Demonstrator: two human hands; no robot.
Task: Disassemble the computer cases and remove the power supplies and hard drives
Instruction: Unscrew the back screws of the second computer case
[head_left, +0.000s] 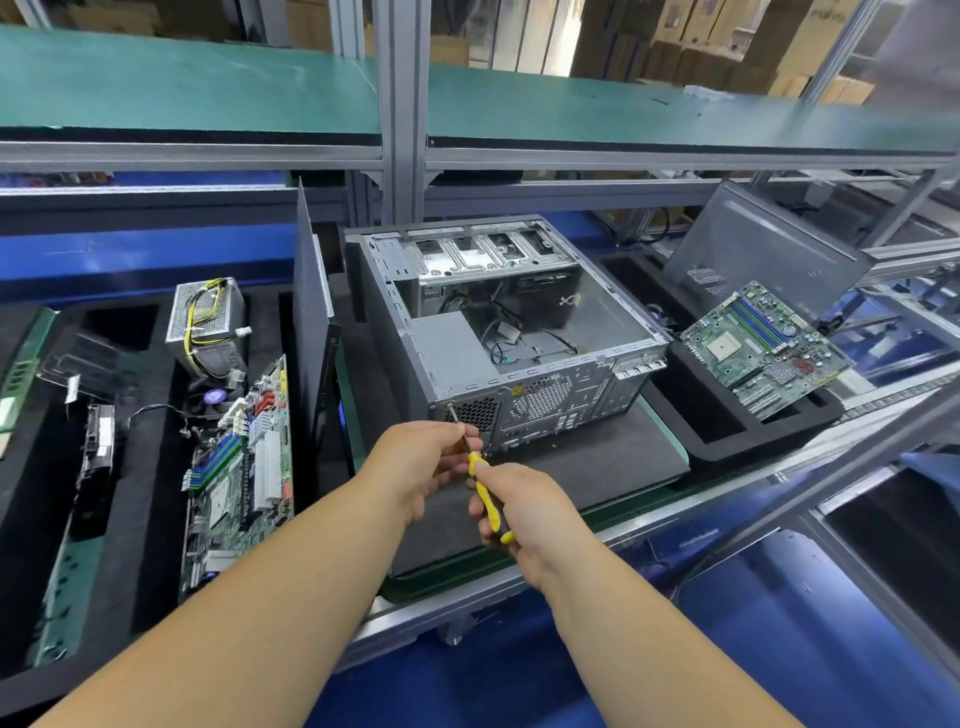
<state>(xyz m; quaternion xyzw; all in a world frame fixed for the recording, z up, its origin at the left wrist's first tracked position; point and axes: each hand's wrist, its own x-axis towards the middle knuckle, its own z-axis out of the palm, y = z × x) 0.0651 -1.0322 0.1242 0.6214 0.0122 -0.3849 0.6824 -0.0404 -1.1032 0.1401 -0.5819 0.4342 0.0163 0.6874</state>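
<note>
From the head view, the main risk is the screwdriver (480, 480) tip camming out of the screw (449, 409) at the upper left corner of the computer case's (498, 332) rear panel: the shaft meets it at a slant, so a push off-axis could strip the head or send the tip skidding across the vent grille. A freed screw could also drop onto the dark mat on the bench (597, 467) and roll away.

The right hand (524, 512) is wrapped round the yellow-and-black handle. The left hand (421, 467) has its fingertips pinching the metal shaft just behind the tip, steadying it. The case lies open-side up, its power supply (447, 353) still inside at the near left corner; whether a hard drive remains, I cannot tell.
</note>
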